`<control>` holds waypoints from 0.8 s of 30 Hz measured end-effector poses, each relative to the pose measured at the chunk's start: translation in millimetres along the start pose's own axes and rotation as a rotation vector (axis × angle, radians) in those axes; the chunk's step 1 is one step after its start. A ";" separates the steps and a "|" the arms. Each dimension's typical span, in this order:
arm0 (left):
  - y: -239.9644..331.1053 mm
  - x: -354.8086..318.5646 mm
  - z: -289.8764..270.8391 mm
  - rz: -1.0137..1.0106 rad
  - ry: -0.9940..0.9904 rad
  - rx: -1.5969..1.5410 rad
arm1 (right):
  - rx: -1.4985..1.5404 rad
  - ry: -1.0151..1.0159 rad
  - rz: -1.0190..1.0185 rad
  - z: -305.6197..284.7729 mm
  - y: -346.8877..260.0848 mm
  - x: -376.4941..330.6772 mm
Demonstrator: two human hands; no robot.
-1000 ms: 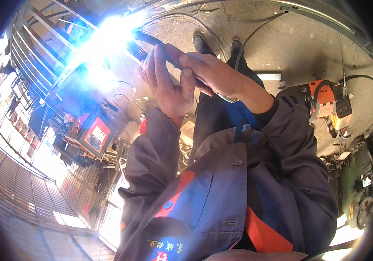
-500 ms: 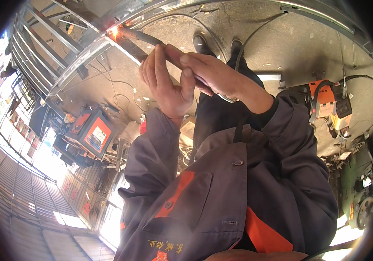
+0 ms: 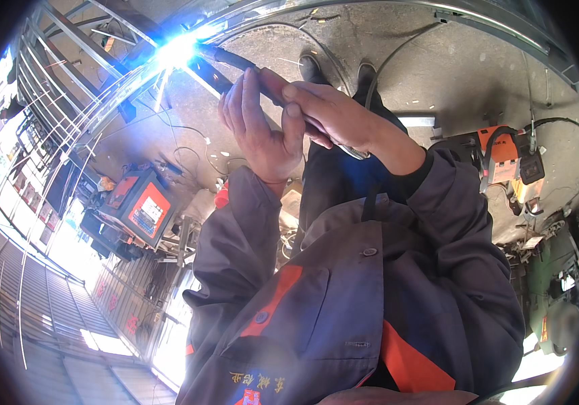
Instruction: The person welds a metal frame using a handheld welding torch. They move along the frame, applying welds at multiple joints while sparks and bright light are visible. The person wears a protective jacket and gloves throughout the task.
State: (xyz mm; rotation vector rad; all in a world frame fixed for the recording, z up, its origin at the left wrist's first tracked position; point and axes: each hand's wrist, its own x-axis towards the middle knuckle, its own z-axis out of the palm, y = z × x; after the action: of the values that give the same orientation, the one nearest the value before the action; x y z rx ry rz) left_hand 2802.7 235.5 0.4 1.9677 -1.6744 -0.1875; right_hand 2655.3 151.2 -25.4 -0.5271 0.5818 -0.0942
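Both of my hands grip a dark welding torch point(image 3: 249, 67) that points up and to the left. My left hand point(image 3: 257, 128) wraps around the torch from below, fingers upward. My right hand point(image 3: 333, 115) closes over the handle from the right. At the torch's tip a bright white-blue arc point(image 3: 176, 50) burns against a grey metal frame point(image 3: 117, 94) of long bars lying on the concrete floor. My grey work jacket with orange panels fills the lower middle of the view. My two dark shoes point(image 3: 340, 71) show just beyond the hands.
A black and orange welding machine point(image 3: 142, 206) stands at the left. Another orange machine point(image 3: 505, 158) with cables sits at the right. Curved metal rails point(image 3: 478, 20) run along the top. Cables trail over the floor. Metal shutters lie at the lower left.
The arc blazed a second ago, shrank to a small spark half a second ago, and now burns bright again. Hands and torch have barely moved.
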 end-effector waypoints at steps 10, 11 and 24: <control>-0.7 -1.5 1.5 0.003 0.014 0.015 | -0.007 0.005 0.016 1.5 -6.5 0.8; 0.5 -1.8 1.3 -0.001 0.019 0.004 | -0.006 0.006 0.029 2.0 -8.3 -1.6; 9.0 6.0 -13.8 -0.019 -0.061 -0.103 | -0.258 0.238 -0.117 40.0 -24.4 -106.5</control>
State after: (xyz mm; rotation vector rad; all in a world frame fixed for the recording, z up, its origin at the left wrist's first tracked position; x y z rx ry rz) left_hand 2802.2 233.4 17.8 1.9197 -1.6505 -0.3374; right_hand 2589.7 172.5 68.2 -0.8071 0.8014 -0.1965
